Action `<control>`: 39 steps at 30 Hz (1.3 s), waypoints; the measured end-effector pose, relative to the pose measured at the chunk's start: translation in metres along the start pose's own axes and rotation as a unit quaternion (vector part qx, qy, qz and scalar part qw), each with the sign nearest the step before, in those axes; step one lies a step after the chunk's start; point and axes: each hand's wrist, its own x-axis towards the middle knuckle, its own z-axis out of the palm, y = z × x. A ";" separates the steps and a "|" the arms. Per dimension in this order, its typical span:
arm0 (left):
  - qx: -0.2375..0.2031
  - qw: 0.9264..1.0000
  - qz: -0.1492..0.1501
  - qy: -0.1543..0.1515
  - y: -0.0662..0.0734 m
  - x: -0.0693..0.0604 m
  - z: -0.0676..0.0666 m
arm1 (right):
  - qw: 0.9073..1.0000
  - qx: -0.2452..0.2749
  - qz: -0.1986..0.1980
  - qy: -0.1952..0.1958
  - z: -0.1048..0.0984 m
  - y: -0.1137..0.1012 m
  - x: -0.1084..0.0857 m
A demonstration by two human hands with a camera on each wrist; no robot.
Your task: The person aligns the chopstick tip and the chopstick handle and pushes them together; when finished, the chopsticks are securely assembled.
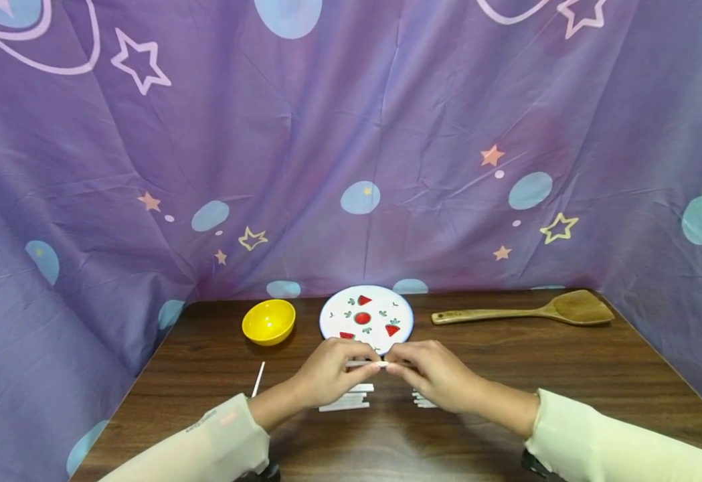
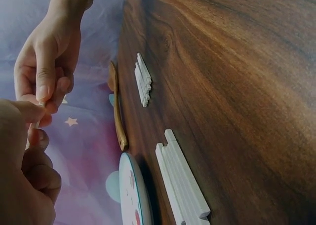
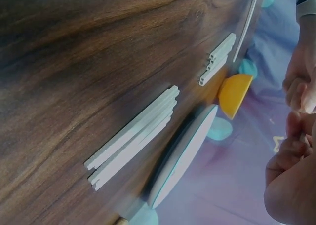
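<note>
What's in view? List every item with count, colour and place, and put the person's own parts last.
Patterned cloth: colour purple, behind and beside the table; count unclear
Table: 1, dark brown, below everything
Bowl: 1, yellow, back left
Plate: 1, white with red fruit print, back middle
Spatula: 1, wooden brown, back right
Left stick group: several, white, by the left hand
Right stick group: several, white, by the right hand
Lone stick: 1, white, near the left forearm
Held stick: at least 1, white, between the hands
Left hand, right hand: 2, bare, pinching the held stick
Sleeves: 2, pale, lower edge
</note>
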 end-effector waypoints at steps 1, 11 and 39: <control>0.001 1.000 -0.004 -0.004 0.000 0.000 -0.001 | 1.000 0.005 0.004 -0.005 0.000 0.000 0.000; -0.010 0.999 -0.037 -0.030 -0.002 -0.007 -0.003 | 0.998 0.040 0.039 -0.029 -0.003 0.003 -0.006; -0.345 0.910 -0.227 -0.015 0.018 -0.010 0.019 | 0.880 0.362 0.293 0.087 0.005 0.011 0.014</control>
